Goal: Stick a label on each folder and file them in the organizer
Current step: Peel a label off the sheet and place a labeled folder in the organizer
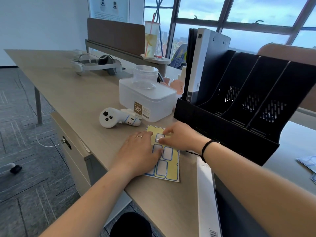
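1. The label sheet (169,170) is lying flat on the tabletop (71,93), its long axis running away from the person, just in front of the organizer (227,127).
2. The left hand (142,151) is pressing flat on the sheet's left side, its fingers straight.
3. The right hand (181,137) is sitting at the sheet's far end, its fingers (165,131) curling over one label (159,138); whether they are actually pinching it is hard to tell.
4. The organizer is holding one white folder (203,65) standing upright in its leftmost slot, spine facing the person.
5. Another folder (207,194) is lying flat at the near right, its long axis also running away from the person.
6. A clear plastic box (147,100) is carrying a clear jar (145,76) on its lid.
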A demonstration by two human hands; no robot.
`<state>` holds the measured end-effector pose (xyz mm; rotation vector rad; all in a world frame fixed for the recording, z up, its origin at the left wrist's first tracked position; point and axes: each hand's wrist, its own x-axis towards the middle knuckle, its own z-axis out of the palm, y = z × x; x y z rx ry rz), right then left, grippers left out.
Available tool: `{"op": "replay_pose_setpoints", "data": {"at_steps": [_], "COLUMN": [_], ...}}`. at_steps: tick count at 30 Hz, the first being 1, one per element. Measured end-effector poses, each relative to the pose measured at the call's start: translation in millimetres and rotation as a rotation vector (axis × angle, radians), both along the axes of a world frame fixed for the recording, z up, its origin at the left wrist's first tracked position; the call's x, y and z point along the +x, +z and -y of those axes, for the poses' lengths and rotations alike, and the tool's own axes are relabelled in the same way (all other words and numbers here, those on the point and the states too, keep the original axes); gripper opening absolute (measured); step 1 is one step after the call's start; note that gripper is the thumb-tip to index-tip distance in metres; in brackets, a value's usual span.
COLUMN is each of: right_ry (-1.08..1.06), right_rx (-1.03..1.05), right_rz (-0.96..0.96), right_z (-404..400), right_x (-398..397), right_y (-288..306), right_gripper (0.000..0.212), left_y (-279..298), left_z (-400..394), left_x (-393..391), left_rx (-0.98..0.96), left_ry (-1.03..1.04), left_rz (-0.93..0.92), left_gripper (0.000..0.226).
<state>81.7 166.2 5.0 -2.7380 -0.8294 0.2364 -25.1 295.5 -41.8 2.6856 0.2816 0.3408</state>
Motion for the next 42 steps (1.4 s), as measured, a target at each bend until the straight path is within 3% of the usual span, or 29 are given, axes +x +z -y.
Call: {"op": "replay_pose_setpoints", "data": {"at_steps": [9,18,34,42], "right_ry": [0.033,0.124,0.223,0.21], "right_rx": [0.0,0.148,0.028,0.123], "right_rz": [-0.026,-0.042,-0.085,-0.038], "right_z": [5.9,19.1,11.4,6.0], "right_x": [4.7,-6.2,-6.3,-14.1], "right_y": [-6.5,-8.1,-1.5,-0.8], "right_gripper": [0.064,0.033,0.038,0.023], "left_y": [0.5,1.0,-8.1,-1.9], "left_z": [-0.7,-0.2,-4.2,-2.9], "left_x": [-1.9,-1.3,5.6,0.5], "left_rx": [0.005,0.045,0.102,0.078], "left_ry": [-0.021,-0.025,-0.045,-0.038], "left_rz": [-0.024,-0.022,-0.036,-0.043], "left_gripper": [0.092,0.084,0.084,0.082]}}
